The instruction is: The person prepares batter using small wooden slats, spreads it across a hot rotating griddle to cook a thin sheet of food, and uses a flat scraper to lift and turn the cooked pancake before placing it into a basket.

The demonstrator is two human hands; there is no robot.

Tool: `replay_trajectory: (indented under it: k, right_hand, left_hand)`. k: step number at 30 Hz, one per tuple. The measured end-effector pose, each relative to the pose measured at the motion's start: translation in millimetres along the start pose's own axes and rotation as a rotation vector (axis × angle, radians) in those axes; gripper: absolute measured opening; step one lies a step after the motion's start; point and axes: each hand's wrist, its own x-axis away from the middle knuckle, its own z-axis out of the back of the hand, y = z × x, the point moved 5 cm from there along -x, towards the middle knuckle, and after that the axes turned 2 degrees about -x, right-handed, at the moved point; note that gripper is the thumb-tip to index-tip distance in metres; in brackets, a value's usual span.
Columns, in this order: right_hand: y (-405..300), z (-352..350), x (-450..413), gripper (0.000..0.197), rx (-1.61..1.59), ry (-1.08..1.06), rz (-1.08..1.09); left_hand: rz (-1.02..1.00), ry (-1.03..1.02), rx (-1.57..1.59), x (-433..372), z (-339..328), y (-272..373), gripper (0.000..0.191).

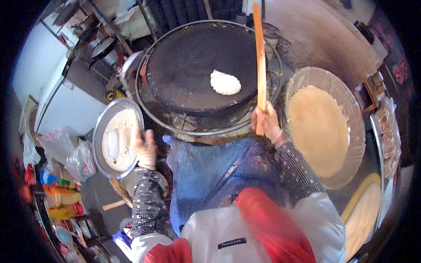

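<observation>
My right hand [268, 123] is closed around the lower end of a long flat wooden spreader [260, 72], which stands out over the right side of a large round black griddle [194, 59]. A white lump of batter or dough [225, 83] lies on the griddle, left of the spreader. My left hand [145, 149] is at the right rim of a metal basin [98, 131], its fingers apart and nothing seen in it. Whether it touches the rim I cannot tell. Pale flour or meal [126, 131] and a whitish oval scoop or bowl [113, 144] are in the basin.
A metal ring [210, 133] surrounds the griddle. To the right are a plastic-lined round container [357, 148] holding flat tan pancakes, and wooden boards [363, 220]. A straw brush [120, 189] lies below the basin. Plastic bags [80, 161] and packages [62, 200] are at the left.
</observation>
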Motion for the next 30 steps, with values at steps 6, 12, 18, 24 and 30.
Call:
replay_trajectory:
  k: [6,12,18,24,30]
  right_hand:
    - [15.3,-15.2,47.4,0.018,0.955,-0.239,-0.027]
    - [3.5,-38.5,4.6,0.032,1.368,-0.093,0.075]
    - [-12.0,-91.2,18.9,0.031,1.187,-0.174,0.169]
    - [-7.0,-34.7,-11.2,0.029,1.377,0.108,0.110]
    - [1.7,-15.2,-14.9,0.036,1.466,0.040,0.108]
  left_hand:
    - [0.461,-0.136,-0.567,-7.1,107.3,-166.5,0.061]
    - [0.671,-0.398,-0.999,30.1,124.5,-268.0,0.039]
    - [0.796,-0.354,-0.976,66.4,206.3,-345.4,0.056]
    - [0.202,-0.256,-1.274,25.5,92.4,-111.7,0.079]
    - [-0.532,-0.318,-0.332,32.3,-40.4,66.6,0.036]
